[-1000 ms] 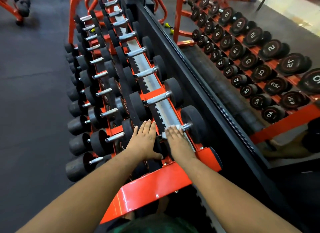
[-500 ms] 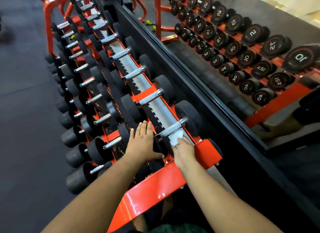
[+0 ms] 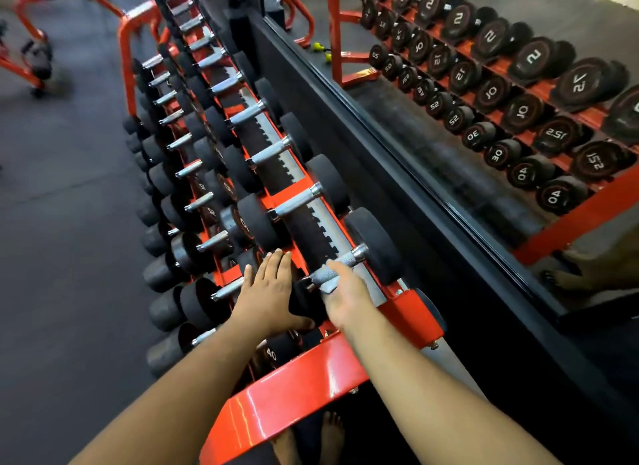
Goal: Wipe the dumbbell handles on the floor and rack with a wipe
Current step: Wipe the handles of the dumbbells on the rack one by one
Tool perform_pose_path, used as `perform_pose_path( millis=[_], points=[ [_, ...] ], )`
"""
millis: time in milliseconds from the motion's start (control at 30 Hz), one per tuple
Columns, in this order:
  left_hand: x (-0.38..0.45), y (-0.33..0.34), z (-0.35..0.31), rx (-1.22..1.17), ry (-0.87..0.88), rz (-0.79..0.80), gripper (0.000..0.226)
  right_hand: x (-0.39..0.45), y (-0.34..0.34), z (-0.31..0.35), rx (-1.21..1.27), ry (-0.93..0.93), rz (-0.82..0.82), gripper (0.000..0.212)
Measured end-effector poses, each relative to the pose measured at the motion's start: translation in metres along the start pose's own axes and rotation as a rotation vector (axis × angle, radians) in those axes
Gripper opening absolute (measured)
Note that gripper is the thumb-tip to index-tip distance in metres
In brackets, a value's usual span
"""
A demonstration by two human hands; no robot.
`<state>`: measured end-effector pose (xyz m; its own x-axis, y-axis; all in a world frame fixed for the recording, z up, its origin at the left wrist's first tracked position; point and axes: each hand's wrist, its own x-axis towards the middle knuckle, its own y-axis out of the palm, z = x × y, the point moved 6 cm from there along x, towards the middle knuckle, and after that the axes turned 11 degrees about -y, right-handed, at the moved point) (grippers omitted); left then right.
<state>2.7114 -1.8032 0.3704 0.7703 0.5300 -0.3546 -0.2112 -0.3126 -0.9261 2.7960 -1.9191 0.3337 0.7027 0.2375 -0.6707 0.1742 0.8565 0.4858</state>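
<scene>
An orange tiered rack [image 3: 294, 392] holds several black dumbbells with silver handles. The nearest top-row dumbbell [image 3: 375, 243] has a knurled handle [image 3: 337, 265]. My right hand [image 3: 345, 297] grips that handle from below with a white wipe [image 3: 330, 286] pressed against it; only a corner of the wipe shows. My left hand [image 3: 269, 291] lies flat, fingers together, on the near black head of the same dumbbell [image 3: 306, 303], holding nothing.
A wall mirror [image 3: 484, 118] runs along the right behind the rack and reflects the dumbbells and bare feet. Dark rubber floor [image 3: 62, 222] spreads to the left. Another orange frame [image 3: 31, 60] stands at the far left. My bare feet [image 3: 311, 440] are below the rack's end.
My right hand slid from on top of the handle to beneath it, carrying the wipe along. My left hand stayed on the dumbbell head. The camera view shifted slightly.
</scene>
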Motion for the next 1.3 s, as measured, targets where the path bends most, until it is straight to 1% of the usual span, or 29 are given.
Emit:
perform_pose_path(
  millis=[67,133,200,233,333,367,433,467,567,600,700,800,833,933,1000,1067,1100,1133,1233,1267,1300],
  points=[
    [-0.001,0.001,0.000,0.000,-0.013,0.002,0.148,0.011,-0.004,0.017,0.101,-0.101,-0.111,0.014],
    [-0.003,0.000,0.000,0.005,-0.030,0.006,0.147,0.016,-0.010,0.026,0.072,-0.221,-0.218,0.004],
    [-0.004,-0.002,-0.001,0.017,-0.049,0.015,0.146,0.012,-0.009,0.025,-0.034,-0.244,-0.209,0.017],
    [-0.004,-0.003,-0.001,0.022,-0.057,0.013,0.146,0.012,-0.007,0.024,-0.066,-0.233,-0.205,0.019],
    [-0.004,-0.004,-0.002,0.018,-0.055,0.023,0.146,0.025,0.002,0.030,-0.092,-0.142,-0.219,0.015],
    [-0.004,-0.004,-0.001,0.015,-0.051,0.023,0.145,0.032,0.002,0.030,-0.088,-0.123,-0.212,0.016],
    [-0.005,-0.004,-0.001,0.008,-0.042,0.024,0.144,0.040,-0.002,0.027,-0.082,-0.142,-0.171,0.021],
    [-0.005,-0.005,-0.001,0.006,-0.036,0.019,0.144,0.040,-0.006,0.027,-0.056,-0.175,-0.151,0.019],
    [-0.005,-0.005,0.000,-0.001,-0.022,0.012,0.143,0.031,-0.011,0.030,0.086,-0.191,-0.114,0.009],
    [-0.005,-0.005,-0.001,-0.004,-0.019,0.020,0.143,0.029,-0.009,0.032,0.087,-0.196,-0.113,0.007],
    [-0.005,-0.005,0.000,-0.009,-0.009,0.021,0.143,0.030,-0.003,0.029,-0.052,-0.199,-0.131,0.022],
    [-0.006,-0.005,0.001,-0.018,-0.006,0.017,0.143,0.028,0.002,0.026,-0.064,-0.203,-0.083,0.029],
    [-0.006,-0.005,0.000,-0.017,-0.003,0.022,0.142,0.025,0.001,0.026,-0.067,-0.203,-0.079,0.028],
    [-0.005,-0.005,0.000,-0.011,0.002,0.027,0.142,0.021,0.000,0.032,-0.045,-0.216,-0.080,0.018],
    [-0.005,-0.006,0.000,-0.004,0.007,0.030,0.142,0.021,0.000,0.032,-0.061,-0.204,-0.097,0.027],
    [-0.005,-0.006,0.000,0.002,0.013,0.039,0.141,0.028,0.001,0.029,-0.071,-0.189,-0.056,0.026],
    [-0.006,-0.006,0.000,0.001,0.013,0.034,0.141,0.031,-0.002,0.026,-0.086,-0.175,-0.062,0.026],
    [-0.006,-0.006,0.001,-0.002,0.011,0.024,0.141,0.027,-0.001,0.026,-0.097,-0.170,-0.090,0.030],
    [-0.004,-0.005,0.000,-0.018,0.020,0.022,0.141,0.016,-0.004,0.029,-0.048,-0.194,-0.117,0.055],
    [-0.004,-0.005,0.000,-0.019,0.021,0.016,0.141,0.018,-0.004,0.028,-0.045,-0.194,-0.143,0.058],
    [-0.003,-0.004,0.000,-0.015,0.022,0.019,0.141,0.019,-0.007,0.029,-0.044,-0.193,-0.172,0.055]
  ],
)
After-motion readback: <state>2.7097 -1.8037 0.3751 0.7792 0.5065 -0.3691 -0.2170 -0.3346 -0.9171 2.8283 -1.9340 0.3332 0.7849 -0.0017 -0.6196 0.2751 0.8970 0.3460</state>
